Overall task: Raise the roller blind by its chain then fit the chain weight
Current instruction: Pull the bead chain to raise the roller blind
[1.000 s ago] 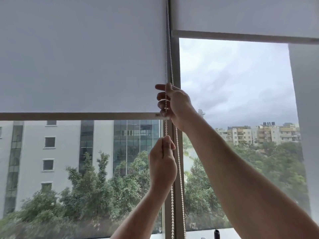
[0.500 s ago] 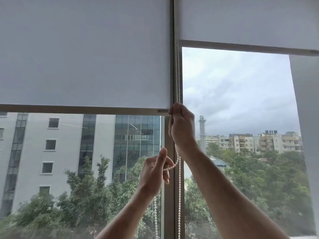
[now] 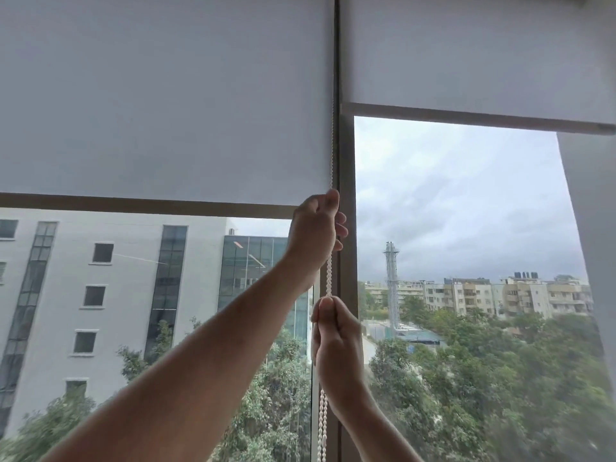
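The grey left roller blind (image 3: 160, 95) hangs over the upper half of the window, and its dark bottom bar (image 3: 133, 203) is level with my upper hand. A white bead chain (image 3: 329, 278) runs down along the blind's right edge beside the window mullion. My left hand (image 3: 315, 228) is closed around the chain at bottom-bar height. My right hand (image 3: 335, 341) grips the same chain a short way below it. More chain hangs under my right hand to the frame's lower edge. No chain weight is in view.
A second grey blind (image 3: 466, 55) covers the top of the right pane, with its bar higher up. The dark mullion (image 3: 346, 161) stands between the panes. A grey wall or pillar (image 3: 593, 228) is at the far right. Buildings and trees lie outside.
My hands have swapped places on the chain. The left hand went up to the bottom bar and closed on the chain, while the right hand came down below it, still gripping.
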The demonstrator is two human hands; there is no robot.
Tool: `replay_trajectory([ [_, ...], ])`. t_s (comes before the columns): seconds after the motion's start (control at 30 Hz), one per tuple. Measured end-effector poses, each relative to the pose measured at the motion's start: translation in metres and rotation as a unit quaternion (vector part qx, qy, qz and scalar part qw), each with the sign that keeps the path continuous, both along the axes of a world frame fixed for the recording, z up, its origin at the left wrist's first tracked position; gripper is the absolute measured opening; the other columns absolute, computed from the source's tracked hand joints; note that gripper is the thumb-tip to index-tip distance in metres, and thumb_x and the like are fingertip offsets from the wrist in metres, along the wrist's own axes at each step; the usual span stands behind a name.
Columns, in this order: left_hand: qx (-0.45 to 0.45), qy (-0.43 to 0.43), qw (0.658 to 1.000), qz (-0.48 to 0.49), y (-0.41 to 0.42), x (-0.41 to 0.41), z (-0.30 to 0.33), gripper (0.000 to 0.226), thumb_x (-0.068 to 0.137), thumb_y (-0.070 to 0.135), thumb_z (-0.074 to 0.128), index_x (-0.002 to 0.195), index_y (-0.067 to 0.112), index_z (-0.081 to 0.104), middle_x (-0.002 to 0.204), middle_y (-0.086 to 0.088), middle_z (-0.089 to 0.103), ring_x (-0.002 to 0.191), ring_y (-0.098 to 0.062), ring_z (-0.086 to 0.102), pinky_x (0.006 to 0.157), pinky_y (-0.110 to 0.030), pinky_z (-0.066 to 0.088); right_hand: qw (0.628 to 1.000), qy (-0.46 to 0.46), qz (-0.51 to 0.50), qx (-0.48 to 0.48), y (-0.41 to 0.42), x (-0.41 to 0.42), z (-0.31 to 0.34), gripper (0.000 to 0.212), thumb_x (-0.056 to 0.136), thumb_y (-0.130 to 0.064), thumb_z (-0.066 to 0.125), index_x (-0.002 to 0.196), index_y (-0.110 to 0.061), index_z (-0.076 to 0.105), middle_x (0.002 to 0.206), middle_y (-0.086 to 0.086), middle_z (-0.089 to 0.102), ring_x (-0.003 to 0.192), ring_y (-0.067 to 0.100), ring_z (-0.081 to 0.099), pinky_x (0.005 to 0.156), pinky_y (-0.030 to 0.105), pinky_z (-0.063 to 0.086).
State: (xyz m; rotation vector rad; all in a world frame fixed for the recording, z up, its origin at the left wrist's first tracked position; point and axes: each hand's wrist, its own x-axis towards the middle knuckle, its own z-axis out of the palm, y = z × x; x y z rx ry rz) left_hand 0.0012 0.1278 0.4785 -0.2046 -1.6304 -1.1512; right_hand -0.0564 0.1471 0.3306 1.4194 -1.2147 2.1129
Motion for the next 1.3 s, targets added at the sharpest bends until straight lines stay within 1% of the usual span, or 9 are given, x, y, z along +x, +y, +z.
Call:
replay_trajectory([
  [0.2, 0.068, 0.065, 0.993, 0.071, 0.003, -0.014, -0.005, 0.04, 0.104, 0.029, 0.044, 0.068, 0.02, 0.06, 0.063, 0.008, 0.059, 0.045, -0.006, 0.04, 0.051, -0.027, 0.029, 0.999, -0.008, 0.026, 0.027, -0.003, -0.004, -0.021, 0.035, 0.096, -0.039, 0.045, 0.065, -0.023, 0.052, 0.05, -0.006, 0.034, 0.044, 0.011, 0.026, 0.043, 0.024, 0.021],
  [0.37, 0.003, 0.134, 0.979, 0.152, 0.001, -0.016, -0.019, 0.042, 0.104, 0.023, 0.044, 0.064, 0.022, 0.055, 0.056, 0.011, 0.052, 0.051, 0.008, 0.048, 0.048, -0.012, 0.033, 0.99, -0.016, 0.106, 0.094, 0.007, -0.023, -0.016, 0.044, 0.089, -0.057, 0.042, 0.073, -0.022, 0.064, 0.052, -0.006, 0.037, 0.042, 0.007, 0.029, 0.039, 0.019, 0.027],
  [0.47, -0.015, 0.149, 0.976, 0.159, -0.003, -0.016, -0.029, 0.041, 0.105, 0.021, 0.043, 0.065, 0.022, 0.054, 0.055, 0.008, 0.051, 0.05, 0.006, 0.049, 0.049, -0.009, 0.036, 0.989, -0.013, 0.105, 0.105, 0.014, -0.034, 0.004, 0.07, 0.087, -0.07, 0.029, 0.095, -0.012, 0.066, 0.065, 0.01, 0.054, 0.052, 0.018, 0.05, 0.047, 0.026, 0.046],
  [0.6, -0.01, 0.148, 0.979, 0.142, -0.007, -0.018, -0.05, 0.04, 0.104, 0.017, 0.044, 0.066, 0.02, 0.053, 0.044, 0.009, 0.049, 0.039, 0.003, 0.046, 0.04, -0.009, 0.031, 0.987, -0.026, 0.139, 0.078, 0.026, -0.037, 0.056, 0.078, 0.093, -0.061, 0.021, 0.115, 0.002, 0.062, 0.086, 0.022, 0.064, 0.074, 0.027, 0.064, 0.065, 0.034, 0.054],
  [0.73, -0.02, 0.146, 0.98, 0.131, -0.008, -0.019, -0.072, 0.044, 0.104, 0.016, 0.044, 0.063, 0.03, 0.052, 0.051, 0.025, 0.057, 0.044, 0.005, 0.049, 0.041, -0.009, 0.032, 0.99, -0.036, 0.128, 0.042, 0.033, -0.023, 0.111, 0.059, 0.1, -0.052, 0.031, 0.104, -0.005, 0.067, 0.075, 0.005, 0.067, 0.066, 0.014, 0.065, 0.061, 0.025, 0.055],
  [1.0, -0.019, 0.131, 0.983, 0.129, -0.012, -0.025, -0.108, 0.04, 0.104, 0.016, 0.044, 0.065, 0.021, 0.052, 0.047, 0.014, 0.047, 0.041, -0.003, 0.035, 0.039, -0.012, 0.025, 0.985, -0.095, 0.131, 0.064, 0.023, 0.014, 0.188, 0.041, 0.109, -0.034, 0.036, 0.117, -0.003, 0.062, 0.07, 0.002, 0.055, 0.05, 0.009, 0.046, 0.042, 0.022, 0.037],
  [1.1, -0.023, 0.126, 0.983, 0.133, -0.013, -0.026, -0.126, 0.039, 0.103, 0.015, 0.046, 0.065, 0.022, 0.053, 0.045, 0.013, 0.044, 0.039, -0.003, 0.032, 0.04, -0.011, 0.022, 0.983, -0.128, 0.124, 0.04, 0.015, 0.019, 0.197, 0.037, 0.109, -0.031, 0.036, 0.098, -0.01, 0.065, 0.051, -0.007, 0.042, 0.037, 0.005, 0.03, 0.034, 0.019, 0.022],
  [1.23, -0.027, 0.102, 0.99, 0.097, -0.025, -0.032, -0.136, 0.037, 0.102, 0.017, 0.049, 0.068, 0.026, 0.056, 0.045, 0.01, 0.039, 0.041, -0.004, 0.029, 0.042, -0.017, 0.022, 0.999, -0.04, 0.006, 0.013, 0.004, 0.01, 0.181, 0.037, 0.095, -0.002, 0.032, 0.07, -0.02, 0.052, 0.054, -0.004, 0.041, 0.043, 0.011, 0.029, 0.041, 0.024, 0.022],
  [1.3, -0.019, 0.069, 0.997, 0.042, -0.034, -0.03, -0.135, 0.036, 0.102, 0.027, 0.049, 0.068, 0.025, 0.059, 0.045, 0.01, 0.038, 0.043, -0.002, 0.028, 0.044, -0.024, 0.024, 0.999, -0.007, -0.028, -0.015, 0.0, 0.005, 0.176, 0.038, 0.094, -0.005, 0.034, 0.064, -0.023, 0.049, 0.053, -0.006, 0.04, 0.045, 0.011, 0.03, 0.044, 0.027, 0.021],
])
